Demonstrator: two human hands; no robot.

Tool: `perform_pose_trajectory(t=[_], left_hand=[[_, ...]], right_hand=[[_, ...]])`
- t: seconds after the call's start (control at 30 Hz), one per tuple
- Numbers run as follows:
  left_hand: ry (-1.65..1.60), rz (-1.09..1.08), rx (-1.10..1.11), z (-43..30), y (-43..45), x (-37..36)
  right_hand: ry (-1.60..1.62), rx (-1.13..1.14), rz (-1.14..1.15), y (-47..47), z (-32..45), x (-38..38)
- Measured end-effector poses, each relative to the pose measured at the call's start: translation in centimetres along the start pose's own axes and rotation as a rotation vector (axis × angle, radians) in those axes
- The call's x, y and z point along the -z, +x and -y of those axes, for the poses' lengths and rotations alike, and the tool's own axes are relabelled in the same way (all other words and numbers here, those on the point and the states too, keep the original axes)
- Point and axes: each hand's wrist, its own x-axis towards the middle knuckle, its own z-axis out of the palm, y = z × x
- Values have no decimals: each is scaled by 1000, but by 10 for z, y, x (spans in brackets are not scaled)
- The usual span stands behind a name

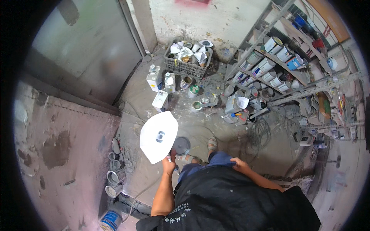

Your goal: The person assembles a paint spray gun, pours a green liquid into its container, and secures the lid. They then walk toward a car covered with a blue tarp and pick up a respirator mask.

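My left hand [169,165] grips a spray gun [169,157], of which only small metal parts show around the fingers. Over the gun spreads a wide white paper strainer [150,135] with a grey round opening at its middle, hiding most of the gun. My right hand [240,166] is lower right of centre, against the blue shorts [221,159] at my thigh; whether its fingers pinch the cloth cannot be told. A round dark lid or disc [182,145] lies on the floor just right of the strainer.
Metal cans [160,99] and open paint tins [193,91] stand ahead, before a plastic crate [185,68] of used strainers and cups. Shelves of tins [267,65] rise at the right, above a coiled hose [260,132]. More tins [113,190] line the left wall; a hose [141,193] crosses the floor.
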Motion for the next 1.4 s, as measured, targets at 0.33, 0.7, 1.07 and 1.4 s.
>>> perform_pose_trajectory(t=[0.33,0.7,1.07,1.4], left_hand=[[-88,-88,85,-13,18,-13],[-89,-133,224,-16,56,-33],[-60,-203,189,122,181,-62],[-27,-206,184,230,246,-74]], right_hand=[[-320,-200,-55,-6,26,24],[-263,-26,695,89,24,70],[-1,86,-134,407,-124,-19],[-180,283,-472,625,-184,-122]])
